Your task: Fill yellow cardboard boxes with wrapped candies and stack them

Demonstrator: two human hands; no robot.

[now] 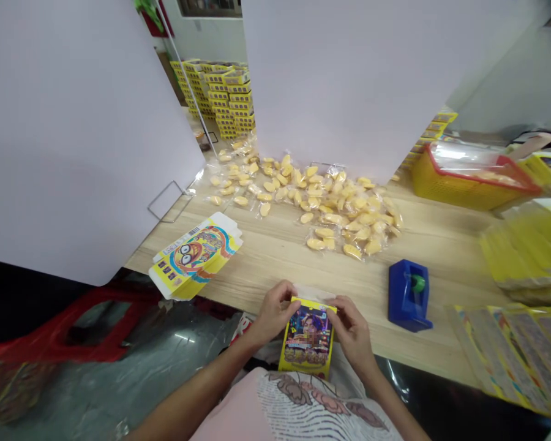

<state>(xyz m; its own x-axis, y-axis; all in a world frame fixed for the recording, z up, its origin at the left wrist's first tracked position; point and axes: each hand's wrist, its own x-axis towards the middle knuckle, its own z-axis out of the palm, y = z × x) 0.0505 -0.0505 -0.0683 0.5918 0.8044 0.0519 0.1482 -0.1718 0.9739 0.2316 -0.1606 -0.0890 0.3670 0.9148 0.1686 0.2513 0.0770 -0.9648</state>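
Observation:
Between my two hands, a yellow printed carton (308,340) is held close to my body at the table's front edge. My left hand (276,309) pinches its upper left corner, thumb on the printed face. At the upper right corner, my right hand (350,324) grips in the same way. A pale flap (314,293) stands out beyond the carton's far edge, between the fingertips. To the left, another yellow carton (195,254) with a cartoon face lies on the table with its end flaps out. Many small wrapped yellow pieces (340,202) are spread beyond my hands.
A blue tape dispenser (408,297) stands right of my hands. Flat cartons (514,349) and yellow stacks (528,239) fill the right side. Behind them sits a yellow basket with a red rim (472,180). White panels (340,79) rise at the back; a red stool (96,324) is lower left.

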